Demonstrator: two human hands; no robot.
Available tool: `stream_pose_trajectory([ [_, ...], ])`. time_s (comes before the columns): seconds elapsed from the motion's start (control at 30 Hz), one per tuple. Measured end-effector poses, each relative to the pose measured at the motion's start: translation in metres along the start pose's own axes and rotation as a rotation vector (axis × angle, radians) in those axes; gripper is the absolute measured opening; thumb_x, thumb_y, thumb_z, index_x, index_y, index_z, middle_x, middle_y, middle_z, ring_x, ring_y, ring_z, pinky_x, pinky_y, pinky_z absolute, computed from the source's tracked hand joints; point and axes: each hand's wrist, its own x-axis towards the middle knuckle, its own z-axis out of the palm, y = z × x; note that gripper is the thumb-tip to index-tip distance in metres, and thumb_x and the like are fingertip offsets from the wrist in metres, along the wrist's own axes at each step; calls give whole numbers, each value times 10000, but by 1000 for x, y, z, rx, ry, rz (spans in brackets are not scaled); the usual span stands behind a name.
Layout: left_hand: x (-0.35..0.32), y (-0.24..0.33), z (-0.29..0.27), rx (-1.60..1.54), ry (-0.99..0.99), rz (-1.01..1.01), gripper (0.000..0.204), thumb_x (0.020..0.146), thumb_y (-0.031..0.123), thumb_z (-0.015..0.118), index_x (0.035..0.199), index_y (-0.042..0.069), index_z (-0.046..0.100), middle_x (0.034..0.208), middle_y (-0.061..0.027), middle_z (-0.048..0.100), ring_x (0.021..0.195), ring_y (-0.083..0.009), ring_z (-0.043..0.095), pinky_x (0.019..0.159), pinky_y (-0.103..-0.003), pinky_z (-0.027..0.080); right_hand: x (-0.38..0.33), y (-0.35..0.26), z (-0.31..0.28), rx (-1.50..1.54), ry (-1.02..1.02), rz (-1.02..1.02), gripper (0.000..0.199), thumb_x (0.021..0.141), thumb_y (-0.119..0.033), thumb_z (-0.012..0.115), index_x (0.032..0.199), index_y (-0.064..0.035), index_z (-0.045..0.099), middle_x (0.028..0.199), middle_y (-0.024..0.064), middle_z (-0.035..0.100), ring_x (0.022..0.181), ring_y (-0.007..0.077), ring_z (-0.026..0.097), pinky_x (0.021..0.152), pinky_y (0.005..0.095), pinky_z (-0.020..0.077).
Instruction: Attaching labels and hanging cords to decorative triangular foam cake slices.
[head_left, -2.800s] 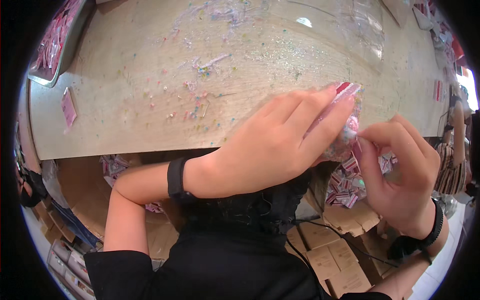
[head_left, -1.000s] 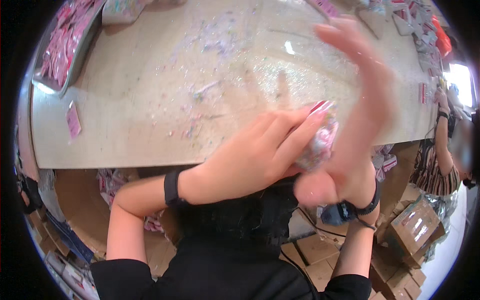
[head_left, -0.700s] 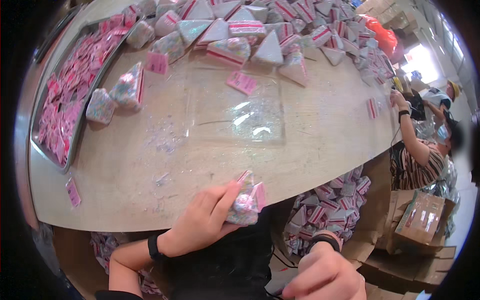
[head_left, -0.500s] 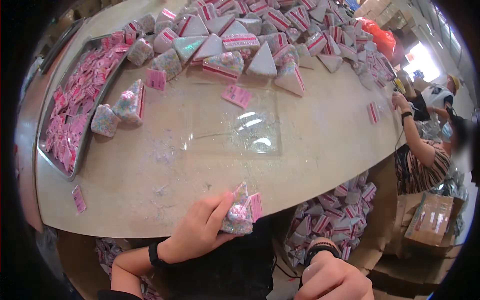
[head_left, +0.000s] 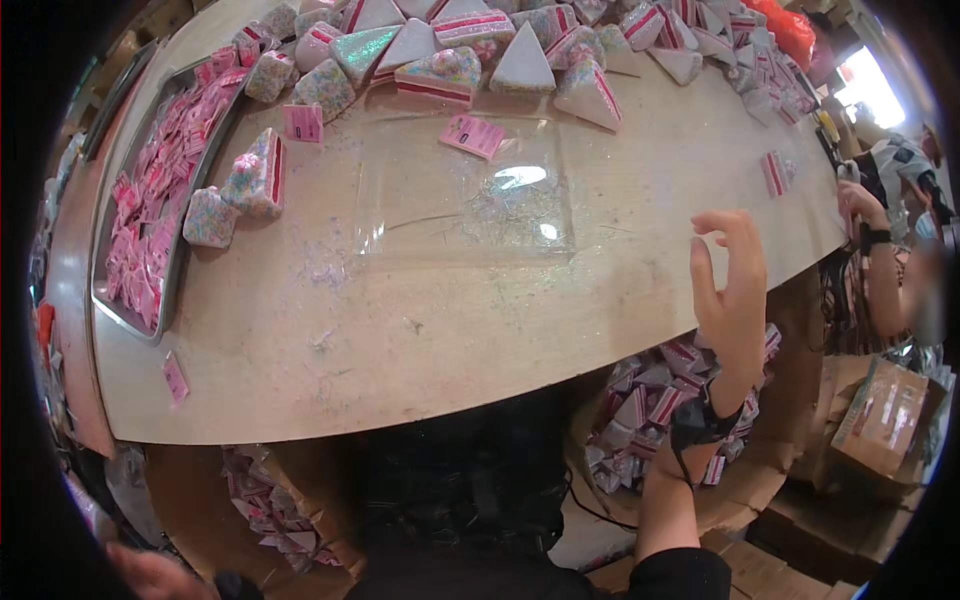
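Observation:
My right hand [head_left: 733, 275] is raised over the right front part of the table, thumb and curved fingers apart, holding nothing. It wears a dark wristband. Low at the left edge, below the tabletop, my left hand [head_left: 160, 575] is smeared and partly cut off, so its fingers are unclear. Nearest to it is a cardboard box [head_left: 185, 500] with wrapped slices in it. A toy cake slice [head_left: 255, 180] with sprinkles and a pink-red stripe stands by a speckled wedge [head_left: 210, 218] on the left of the table. A pink tag [head_left: 473, 137] lies on a clear sheet [head_left: 450, 225].
A metal tray [head_left: 185, 265] of pink packets lies at the left. Toy cake slices [head_left: 522, 60] are heaped along the back. A box of wrapped slices [head_left: 640, 415] sits beneath the right front edge. At the far right, a co-worker's hand [head_left: 862, 203] is by the table.
My left hand has left the front edge for the lower left; the cake slice and tag it held are out of sight. My right hand has risen over the table. The view has shifted.

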Motion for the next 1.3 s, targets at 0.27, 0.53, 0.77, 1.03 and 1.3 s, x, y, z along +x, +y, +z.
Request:
stream_pose_trajectory([
  [0.27, 32, -11, -85, -1513, -1501, 244, 629, 822, 139, 652, 1385, -19, 419, 1373, -226, 461, 1334, -348, 391, 1122, -411, 292, -58, 15, 20, -124, -400, 165, 499, 916, -245, 571, 1344, -8, 473, 1411, 179, 466, 1298, 408, 416, 1081, 439, 342],
  [0.53, 257, 107, -89, -2022, -296, 586, 475, 777, 132, 723, 1227, 63, 584, 1115, -167, 597, 1039, -377, 563, 894, -434, 447, -100, 5, 22, -159, -392, -54, 636, 808, -244, 683, 1375, -51, 469, 1434, 104, 466, 1329, 308, 424, 1090, 463, 349],
  [0.77, 466, 286, -177, -1956, 109, 712, 629, 871, 467, 618, 1258, -19, 524, 1161, -208, 588, 1119, -352, 552, 943, -424, 459, -107, 13, 44, -138, 25, -347, 241, 801, -13, 624, 1033, 18, 681, 1097, 140, 680, 1067, 294, 651, 920, 407, 533],
  [1.03, 484, 317, -221, -2004, 241, 692, 496, 717, 285, 727, 1058, -25, 544, 1085, -189, 567, 1040, -370, 561, 854, -448, 477, -120, 25, 51, 6, 180, -282, 204, 720, 97, 630, 883, 1, 704, 966, 125, 710, 971, 299, 682, 869, 404, 556],
  [1.3, 304, 179, -187, -1960, 688, 175, 196, 706, 157, 657, 853, 137, 528, 879, -68, 471, 916, -253, 575, 802, -391, 521, -122, 20, 49, 271, 240, 19, 144, 828, 88, 633, 951, 15, 646, 859, 129, 698, 797, 256, 686, 765, 339, 542],
])
